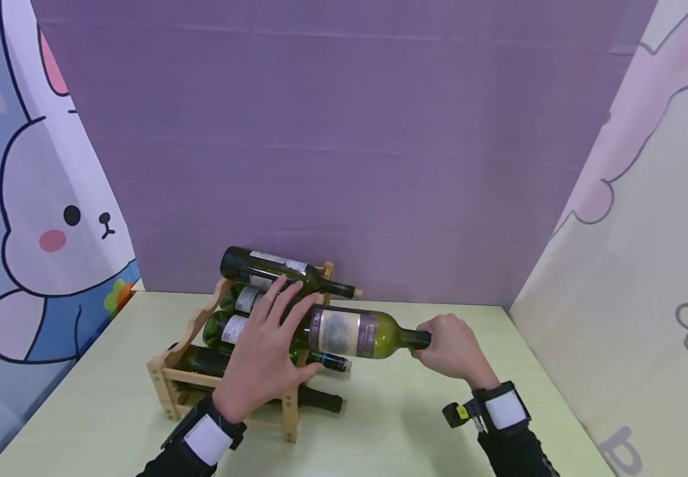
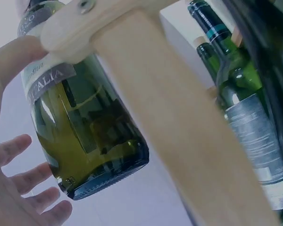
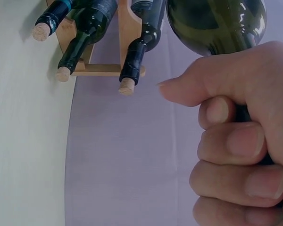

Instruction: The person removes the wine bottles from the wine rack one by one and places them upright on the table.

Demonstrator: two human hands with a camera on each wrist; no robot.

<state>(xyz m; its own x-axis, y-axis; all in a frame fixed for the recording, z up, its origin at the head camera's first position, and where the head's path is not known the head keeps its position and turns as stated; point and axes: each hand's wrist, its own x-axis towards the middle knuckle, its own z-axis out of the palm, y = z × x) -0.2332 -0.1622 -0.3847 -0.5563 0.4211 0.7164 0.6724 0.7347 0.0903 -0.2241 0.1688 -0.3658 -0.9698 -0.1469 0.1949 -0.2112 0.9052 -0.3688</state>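
A green glass wine bottle (image 1: 344,334) with a pale label lies almost level above the front of a wooden rack. My right hand (image 1: 451,348) grips its dark neck, fingers curled round it, as the right wrist view confirms. Across the base end, my left hand (image 1: 269,348) is spread with straight fingers. In the left wrist view the left thumb overlaps the label of that bottle (image 2: 85,127), and the other fingers are near its base; firm contact cannot be made out. The wooden rack (image 1: 289,417) holds several corked bottles, among them a top one (image 1: 272,268) and a low one (image 1: 323,399).
The rack stands on a pale table (image 1: 380,437) in front of a purple backdrop (image 1: 344,146). Necks with corks (image 3: 127,87) stick out from the rack toward the right hand's side. Cartoon-printed panels (image 1: 63,199) flank the table.
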